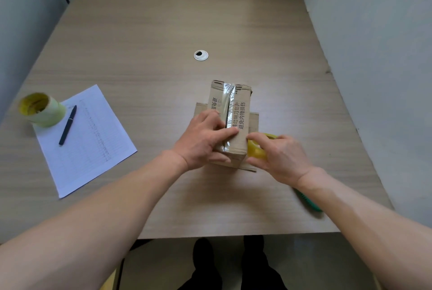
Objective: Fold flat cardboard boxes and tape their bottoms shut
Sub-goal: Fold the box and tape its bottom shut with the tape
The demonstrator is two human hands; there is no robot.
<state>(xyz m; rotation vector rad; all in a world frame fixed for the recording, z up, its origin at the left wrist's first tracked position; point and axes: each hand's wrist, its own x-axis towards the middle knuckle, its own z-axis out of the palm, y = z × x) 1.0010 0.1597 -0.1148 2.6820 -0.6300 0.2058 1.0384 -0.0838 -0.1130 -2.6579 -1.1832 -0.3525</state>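
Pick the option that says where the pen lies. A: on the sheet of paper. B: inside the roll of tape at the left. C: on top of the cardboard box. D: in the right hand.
A: the pen lies slantwise on the sheet of paper, beside the spare roll of tape, away from the box and both hands.

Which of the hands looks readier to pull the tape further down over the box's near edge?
Probably the right hand: it already grips the yellow tape roll beside the brown cardboard box. The left hand is pressing the taped seam flat.
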